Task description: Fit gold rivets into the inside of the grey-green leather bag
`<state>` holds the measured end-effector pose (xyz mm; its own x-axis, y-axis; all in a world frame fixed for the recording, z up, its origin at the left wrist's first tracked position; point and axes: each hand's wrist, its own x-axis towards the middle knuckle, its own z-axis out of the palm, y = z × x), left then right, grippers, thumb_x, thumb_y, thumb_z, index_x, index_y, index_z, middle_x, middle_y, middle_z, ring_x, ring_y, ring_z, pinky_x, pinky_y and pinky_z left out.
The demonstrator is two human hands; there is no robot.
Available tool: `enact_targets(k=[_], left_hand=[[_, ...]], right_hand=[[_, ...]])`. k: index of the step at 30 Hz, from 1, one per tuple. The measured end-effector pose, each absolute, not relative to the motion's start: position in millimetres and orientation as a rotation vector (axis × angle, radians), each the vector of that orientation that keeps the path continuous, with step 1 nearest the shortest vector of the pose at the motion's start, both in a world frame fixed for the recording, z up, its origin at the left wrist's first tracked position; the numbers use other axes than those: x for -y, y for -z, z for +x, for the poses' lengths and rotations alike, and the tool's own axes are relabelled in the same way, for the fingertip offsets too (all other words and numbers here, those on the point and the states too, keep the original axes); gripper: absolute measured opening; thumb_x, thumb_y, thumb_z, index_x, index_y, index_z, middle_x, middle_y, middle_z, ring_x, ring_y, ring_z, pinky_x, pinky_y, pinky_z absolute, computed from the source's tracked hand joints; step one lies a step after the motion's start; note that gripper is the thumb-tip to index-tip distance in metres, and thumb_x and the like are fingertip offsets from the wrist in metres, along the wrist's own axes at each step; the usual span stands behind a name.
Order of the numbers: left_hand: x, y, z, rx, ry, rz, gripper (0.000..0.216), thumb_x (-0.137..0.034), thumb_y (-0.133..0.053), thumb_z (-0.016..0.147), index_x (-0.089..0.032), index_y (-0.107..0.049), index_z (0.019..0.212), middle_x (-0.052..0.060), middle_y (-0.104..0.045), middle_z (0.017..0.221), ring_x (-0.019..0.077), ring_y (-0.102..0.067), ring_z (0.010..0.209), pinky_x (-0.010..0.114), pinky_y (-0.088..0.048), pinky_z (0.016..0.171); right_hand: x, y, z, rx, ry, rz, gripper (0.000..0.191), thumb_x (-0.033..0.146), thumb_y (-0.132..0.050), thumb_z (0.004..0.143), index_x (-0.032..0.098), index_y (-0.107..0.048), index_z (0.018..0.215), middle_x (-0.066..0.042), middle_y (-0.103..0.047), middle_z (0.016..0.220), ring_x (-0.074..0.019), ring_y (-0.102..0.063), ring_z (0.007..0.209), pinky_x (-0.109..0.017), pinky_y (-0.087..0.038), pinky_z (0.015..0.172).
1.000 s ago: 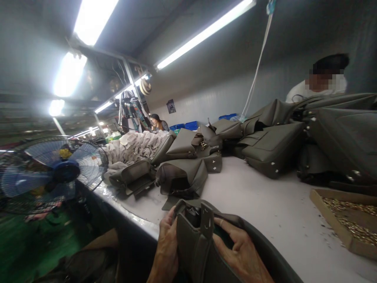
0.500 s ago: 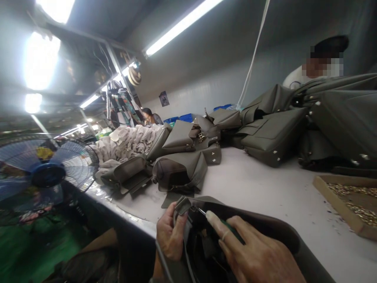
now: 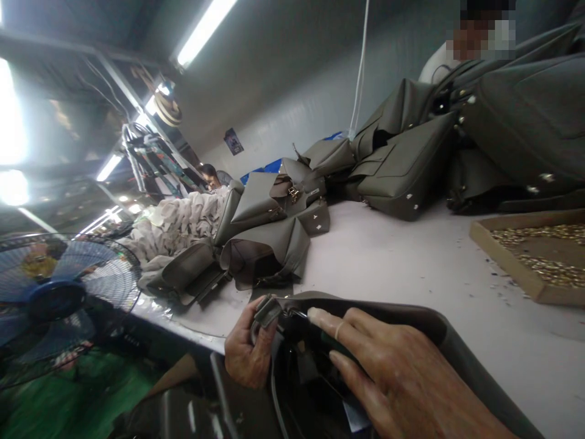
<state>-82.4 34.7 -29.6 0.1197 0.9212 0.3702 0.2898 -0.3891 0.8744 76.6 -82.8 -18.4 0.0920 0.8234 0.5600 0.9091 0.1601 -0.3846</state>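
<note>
Left hand (image 3: 249, 353) pinches the olive handbag's (image 3: 429, 332) corner tab; right hand (image 3: 402, 378), fingers extended, reaches into its open mouth at 6 o'clock on the worktable (image 3: 411, 262). Bag looks mid-work; similar bags (image 3: 402, 171) piled 12–2 o'clock, rivet tray (image 3: 525, 277) at 3.

Both hands bare, no gloves, no sleeves in view at the wrists. Left hand (image 3: 247, 353): knuckles creased, skin wrinkled over the back. Right hand (image 3: 402, 384): veins and tendons raised across the back; a thin pale band rings one finger near its middle joint; the nail nearest that band is short
</note>
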Motion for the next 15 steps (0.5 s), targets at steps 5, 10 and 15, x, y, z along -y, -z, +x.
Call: enact_targets(k=[5,10,15], left_hand=[[-38.3,35.3,-83.2,-1.080,-1.341,1.815,0.044,-0.049,-0.067,0.075,-0.018,-0.065,0.107,0.002,-0.070,0.095,0.0156,-0.064,0.084,0.018,-0.047,0.076],[-42.5,38.0,-76.2,-1.108,-1.355,1.723,0.048,-0.058,-0.063,0.075,-0.016,-0.068,0.098,0.008,-0.070,0.094,0.0234,-0.065,0.088,0.027,-0.051,0.075],[-37.3,33.5,-79.4,-1.339,-1.263,1.712,0.048,-0.062,-0.059,0.076,-0.018,-0.070,0.092,0.007,-0.072,0.079,0.0227,-0.066,0.075,0.026,-0.051,0.064]], right_hand=[[78.8,25.1,76.5,1.703,0.200,-1.650,0.044,0.018,-0.053,0.079,0.028,-0.060,0.121,-0.003,-0.070,0.090,-0.0200,-0.064,0.060,-0.032,-0.054,0.054],[77.7,32.6,77.4,1.748,0.242,-1.646,0.055,0.012,-0.050,0.076,0.026,-0.055,0.128,-0.006,-0.069,0.093,-0.0189,-0.065,0.064,-0.030,-0.054,0.056],[83.9,29.7,74.3,1.850,0.420,-1.618,0.056,0.010,-0.048,0.071,0.018,-0.055,0.127,-0.008,-0.067,0.091,-0.0206,-0.064,0.063,-0.028,-0.049,0.046]])
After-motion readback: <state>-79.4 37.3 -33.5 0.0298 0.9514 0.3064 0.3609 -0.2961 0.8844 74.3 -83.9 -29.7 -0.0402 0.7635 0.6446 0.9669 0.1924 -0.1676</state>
